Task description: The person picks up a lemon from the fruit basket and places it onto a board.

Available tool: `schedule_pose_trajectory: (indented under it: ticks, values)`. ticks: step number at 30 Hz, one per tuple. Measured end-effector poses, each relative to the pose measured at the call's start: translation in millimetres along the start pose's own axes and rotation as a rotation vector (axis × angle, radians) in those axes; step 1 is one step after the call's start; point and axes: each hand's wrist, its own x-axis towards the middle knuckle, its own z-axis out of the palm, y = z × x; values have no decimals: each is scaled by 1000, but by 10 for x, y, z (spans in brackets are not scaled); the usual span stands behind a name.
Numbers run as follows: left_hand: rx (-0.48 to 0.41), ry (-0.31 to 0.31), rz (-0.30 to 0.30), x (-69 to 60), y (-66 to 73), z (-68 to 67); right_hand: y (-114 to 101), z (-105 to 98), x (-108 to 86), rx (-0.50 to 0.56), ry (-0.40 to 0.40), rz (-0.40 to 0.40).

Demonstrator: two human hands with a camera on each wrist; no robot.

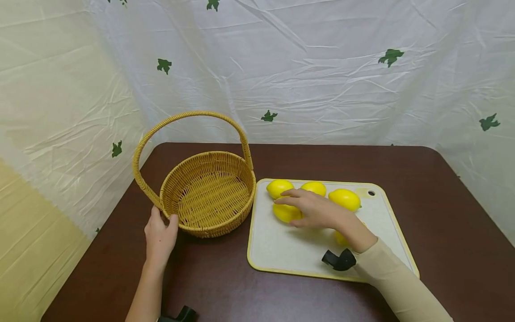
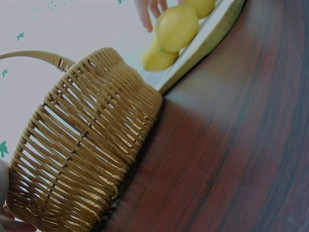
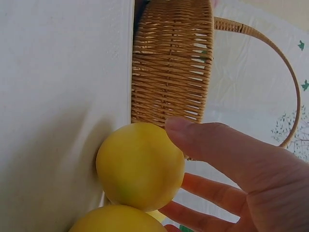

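Observation:
A round wicker basket (image 1: 215,194) with a tall arched handle stands on the table. My left hand (image 1: 160,232) grips its near left rim, close to the foot of the handle. Several yellow lemons lie on a white cutting board (image 1: 289,250) to the right of the basket. Over them reaches my right hand (image 1: 315,208), its fingers spread around the nearest left lemon (image 1: 286,213). In the right wrist view the thumb (image 3: 207,142) overlaps that lemon (image 3: 140,166), with fingers behind it; firm contact is not clear. Another lemon (image 1: 342,239) is partly hidden beneath the right forearm.
Three more lemons sit toward the board's far side, one of them (image 1: 344,199) nearest the hanging hole. The dark brown table (image 1: 322,163) ends at a white cloth backdrop (image 1: 322,89) with green leaf shapes. Black wrist devices show on both arms.

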Motion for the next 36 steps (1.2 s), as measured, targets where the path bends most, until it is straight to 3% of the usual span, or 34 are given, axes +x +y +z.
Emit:
schedule_pose_trajectory:
  ticks: [28, 36]
  values:
    - [25, -18, -49, 5, 10, -35, -32, -4, -79, -14, 40, -22]
    - [57, -115, -35, -1, 66, -52, -27, 1, -98, -13, 60, -11]
